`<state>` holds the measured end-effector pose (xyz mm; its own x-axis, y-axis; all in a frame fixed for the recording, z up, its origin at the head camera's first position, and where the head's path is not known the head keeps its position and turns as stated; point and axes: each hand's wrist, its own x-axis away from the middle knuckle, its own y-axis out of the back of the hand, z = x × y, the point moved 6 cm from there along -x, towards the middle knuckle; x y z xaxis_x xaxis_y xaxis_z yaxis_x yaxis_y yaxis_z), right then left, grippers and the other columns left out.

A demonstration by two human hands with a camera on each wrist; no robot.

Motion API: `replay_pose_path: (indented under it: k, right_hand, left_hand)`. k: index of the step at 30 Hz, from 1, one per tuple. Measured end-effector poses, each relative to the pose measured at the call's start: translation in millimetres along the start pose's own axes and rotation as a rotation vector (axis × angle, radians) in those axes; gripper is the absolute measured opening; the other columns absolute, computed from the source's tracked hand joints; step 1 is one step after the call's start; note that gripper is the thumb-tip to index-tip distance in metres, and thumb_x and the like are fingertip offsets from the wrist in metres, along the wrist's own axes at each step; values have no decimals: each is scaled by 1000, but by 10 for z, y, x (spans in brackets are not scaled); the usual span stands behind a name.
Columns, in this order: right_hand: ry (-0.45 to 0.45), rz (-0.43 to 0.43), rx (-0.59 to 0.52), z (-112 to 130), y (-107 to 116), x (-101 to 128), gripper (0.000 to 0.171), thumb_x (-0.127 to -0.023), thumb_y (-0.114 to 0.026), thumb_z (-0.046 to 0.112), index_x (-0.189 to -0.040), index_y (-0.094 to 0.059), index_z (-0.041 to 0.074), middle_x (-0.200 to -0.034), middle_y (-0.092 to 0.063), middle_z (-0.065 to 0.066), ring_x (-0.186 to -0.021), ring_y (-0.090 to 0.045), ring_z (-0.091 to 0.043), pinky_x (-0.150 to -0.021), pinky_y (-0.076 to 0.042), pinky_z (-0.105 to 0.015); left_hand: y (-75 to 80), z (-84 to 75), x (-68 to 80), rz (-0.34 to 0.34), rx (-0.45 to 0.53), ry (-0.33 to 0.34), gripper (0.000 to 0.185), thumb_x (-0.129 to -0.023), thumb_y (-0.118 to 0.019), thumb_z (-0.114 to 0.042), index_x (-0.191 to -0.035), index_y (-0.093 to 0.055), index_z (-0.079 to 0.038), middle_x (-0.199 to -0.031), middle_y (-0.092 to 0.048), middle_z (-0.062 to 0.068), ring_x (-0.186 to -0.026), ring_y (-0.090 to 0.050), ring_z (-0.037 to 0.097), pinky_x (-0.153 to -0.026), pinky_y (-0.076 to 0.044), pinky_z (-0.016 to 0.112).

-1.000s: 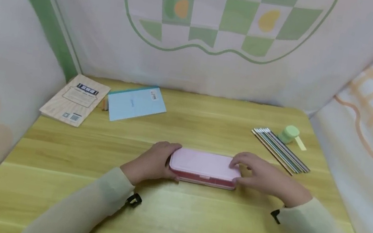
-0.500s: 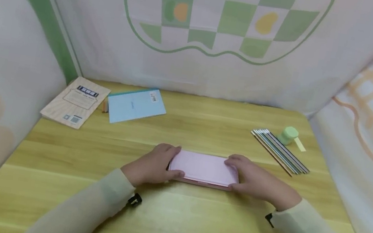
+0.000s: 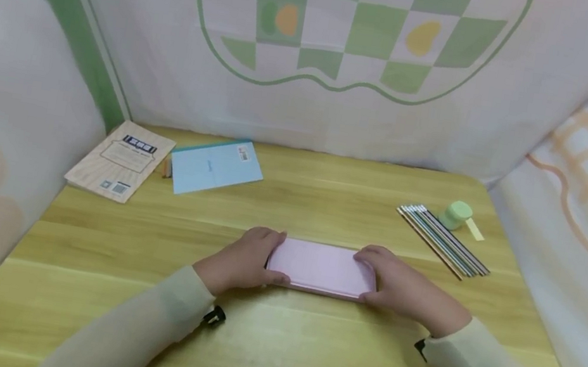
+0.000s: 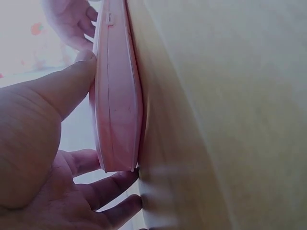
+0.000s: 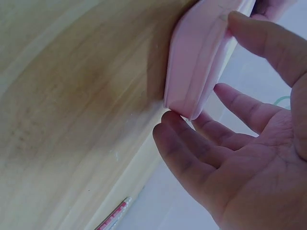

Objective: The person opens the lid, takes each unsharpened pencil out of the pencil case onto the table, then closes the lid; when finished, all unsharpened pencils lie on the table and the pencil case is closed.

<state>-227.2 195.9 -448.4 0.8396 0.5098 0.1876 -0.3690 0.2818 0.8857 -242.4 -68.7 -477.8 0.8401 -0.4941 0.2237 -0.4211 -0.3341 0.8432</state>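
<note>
A pale pink pencil case [image 3: 318,267] lies at the middle of the table with its lid down. In the left wrist view a small latch [image 4: 110,18] shows on the case's long side. My left hand [image 3: 245,260] grips the left end, thumb [image 4: 79,76] at the front top edge and fingers around the end. My right hand [image 3: 404,288] holds the right end; its thumb [image 5: 259,36] touches the lid's edge and its fingertips [image 5: 171,116] lie by the end wall. What is inside the case is hidden.
Several pencils [image 3: 441,240] lie side by side at the right, beside a green round container [image 3: 455,214] and a pale yellow strip [image 3: 474,229]. A beige book [image 3: 121,160] and a light blue notebook [image 3: 215,168] rest at the back left. Fabric walls enclose the wooden table [image 3: 296,351].
My right hand has shifted slightly left and closer around the case's end. The lid's front edge has come down, and the dark red front band has gone from view.
</note>
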Motion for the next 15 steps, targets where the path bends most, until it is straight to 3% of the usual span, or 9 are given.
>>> replay_pose_path:
  k: [9,15]
  right_hand:
    - [22,-22,11,23,-36,16,70,-85,-86,18,-145,-54,0,-150,-48,-24,-139,-46,-44,-114,-38,-61]
    - [37,-20,6,23,-49,16,70,-85,-86,19,-144,-54,0,-150,-49,-24,-139,-46,-44,-113,-39,-61]
  left_hand:
    - [-9,20,24,7,5,20,99,-89,-74,-62,-163,-33,-11,-164,-37,11,-152,-30,29,-124,-28,45]
    - [-44,42,22,-4,-19,-2,100,-89,-73,-64,-163,-32,-10,-163,-39,12,-152,-31,29,-123,-28,45]
